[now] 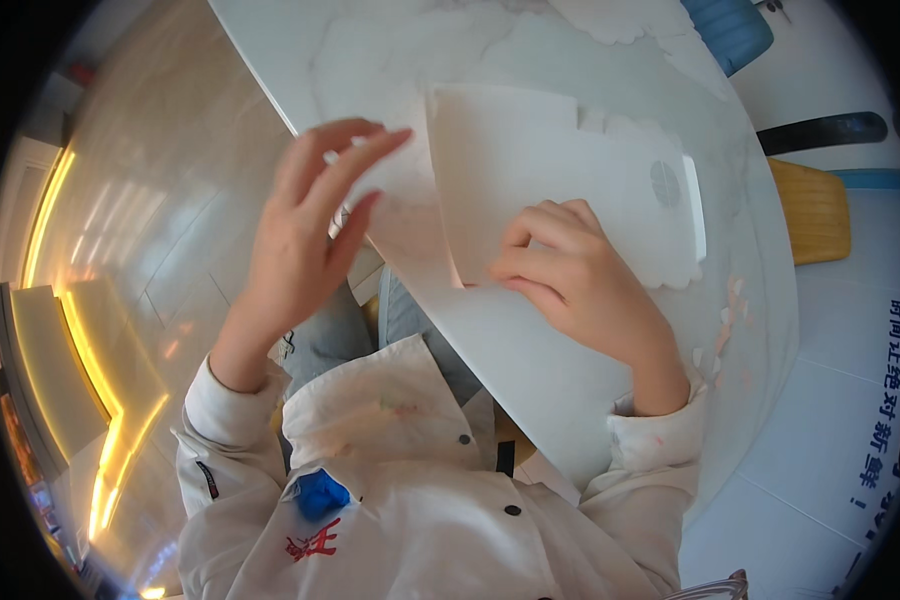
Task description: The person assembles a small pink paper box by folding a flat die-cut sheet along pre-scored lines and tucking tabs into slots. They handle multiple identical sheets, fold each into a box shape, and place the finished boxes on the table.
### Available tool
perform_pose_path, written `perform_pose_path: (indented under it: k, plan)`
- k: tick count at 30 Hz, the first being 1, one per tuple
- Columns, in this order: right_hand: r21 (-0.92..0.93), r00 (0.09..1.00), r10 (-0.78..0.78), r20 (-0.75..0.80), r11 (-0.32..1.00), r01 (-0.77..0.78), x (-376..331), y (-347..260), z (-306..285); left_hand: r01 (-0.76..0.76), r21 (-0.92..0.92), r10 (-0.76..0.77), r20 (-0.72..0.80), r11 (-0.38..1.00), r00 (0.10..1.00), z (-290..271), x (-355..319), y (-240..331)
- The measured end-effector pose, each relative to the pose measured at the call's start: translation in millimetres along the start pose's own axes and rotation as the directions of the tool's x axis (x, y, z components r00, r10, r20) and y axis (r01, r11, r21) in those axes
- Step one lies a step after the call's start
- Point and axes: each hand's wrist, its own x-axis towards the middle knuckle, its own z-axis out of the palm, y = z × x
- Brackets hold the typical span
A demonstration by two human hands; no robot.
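A flat white piece of paper or thin card (530,140) lies on the marble-patterned table, with a notch at its far edge, a scalloped right side and a grey oval print. Its left edge stands slightly raised, with a pinkish corner at the near end. My right hand (585,275) rests over its near edge, fingers curled and thumb pressed in; whatever the fingertips pinch is hidden. Left of the card, at the table's edge, my left hand (310,220) is raised with thumb and fingers apart. Small white bits show by its fingers, too blurred to name.
Pink and white scraps (730,320) are strewn along the right part of the table (530,350). More scalloped white pieces (630,20) lie at the far side. Beyond the table stand a blue seat (735,35) and a wooden-coloured seat (815,212).
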Motion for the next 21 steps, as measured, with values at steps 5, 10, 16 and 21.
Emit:
perform_pose_path:
  k: [5, 10, 16, 21]
  plan:
    - [-0.159, 0.987, 0.114, 0.111, 0.983, -0.095, -15.4, 10.9, -29.0, -0.015, 0.193, 0.004, 0.058, 0.981, 0.998, -3.8, 10.7, -12.6]
    - [-0.211, 0.955, 0.276, 0.11, 0.945, -0.249, -24.6, 22.3, -47.4, -0.019, -0.026, 0.024, 0.183, 0.999, 0.983, 5.4, 17.5, -11.4]
    - [-0.14, 0.985, 0.161, -0.062, 0.976, -0.168, -16.4, -0.8, -43.3, -0.262, 0.091, 0.224, 0.3, 0.961, 0.927, 22.6, 14.5, 8.7]
    - [-0.228, 0.988, 0.122, 0.097, 0.969, -0.097, -11.3, -16.7, -14.2, -0.227, -0.04, 0.231, 0.209, 0.973, 0.95, 36.3, -5.3, 41.2]
